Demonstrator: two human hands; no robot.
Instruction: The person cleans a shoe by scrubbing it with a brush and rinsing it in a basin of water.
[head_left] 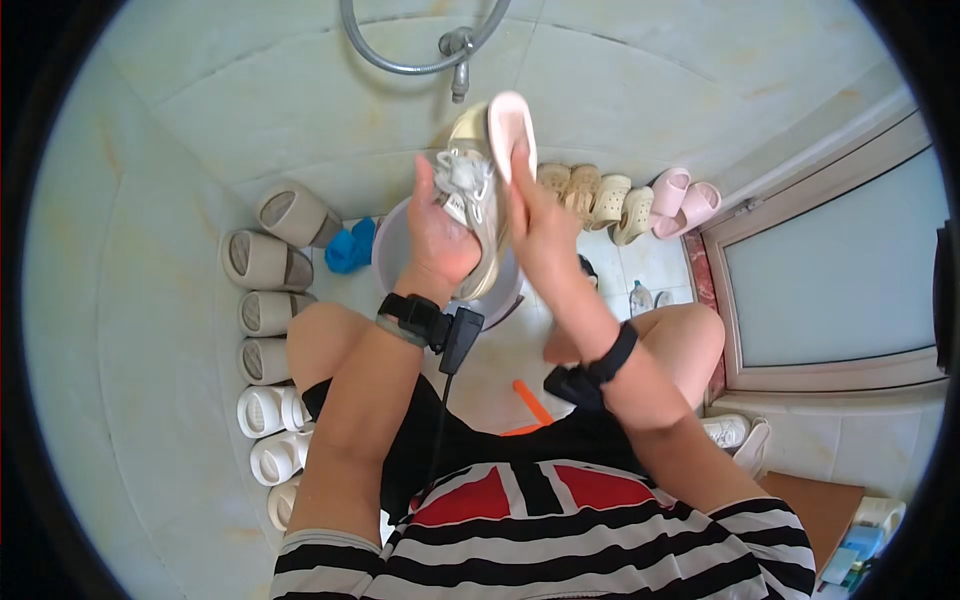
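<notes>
A light sneaker (pixel 480 215) with grey-white laces and a cream sole is held up over a pale basin. My left hand (pixel 443 240) holds it from the left side, thumb sticking up and the other fingers hidden by the shoe. My right hand (pixel 545 225) grips a pale pink brush (pixel 512 125) with a rounded head, its index finger laid along the back. The brush is against the right side of the sneaker near the toe; its bristles do not show. Below both hands sits the round basin (pixel 393 245), its inside mostly covered by hands and shoe.
Beige slippers (pixel 290 215) and white sandals (pixel 265 412) line the left wall. Clogs (pixel 610 200) and pink slippers (pixel 685 200) stand along the back wall. A blue crumpled item (pixel 350 247) lies beside the basin. Above hangs a tap (pixel 459 80); a glass door (pixel 830 270) is at right.
</notes>
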